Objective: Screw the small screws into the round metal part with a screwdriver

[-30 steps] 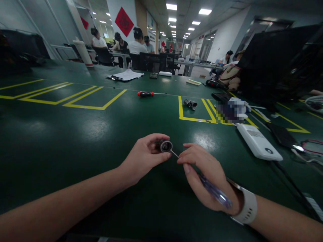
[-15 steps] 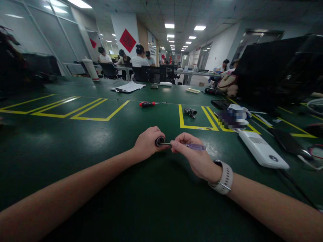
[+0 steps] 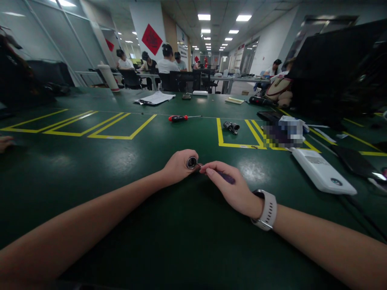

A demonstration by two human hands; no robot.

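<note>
My left hand (image 3: 179, 167) is closed around a dark cylindrical part (image 3: 191, 163), whose round, metal-rimmed open end faces me. Between the thumb and fingers of my right hand (image 3: 234, 193) is a small screwdriver with a purple translucent handle (image 3: 227, 178). Its thin shaft points left, and the tip lies at the right side of the part's rim; whether it touches is too small to tell. Both hands are just above the green table (image 3: 193, 241). A wristwatch (image 3: 268, 210) with a pale strap is on my right wrist.
Beyond my hands lie a red-and-black screwdriver (image 3: 178, 118) and dark metal parts (image 3: 231, 127) inside a yellow tape outline. At right are a white device (image 3: 323, 171) and a black phone-like object (image 3: 358, 161). Another person's hand (image 3: 5, 143) shows at the left edge.
The screwdriver's shaft has shifted from across the part's opening to its right rim, and its handle now slopes downward to the right. My left hand keeps its hold. The view has tilted slightly.
</note>
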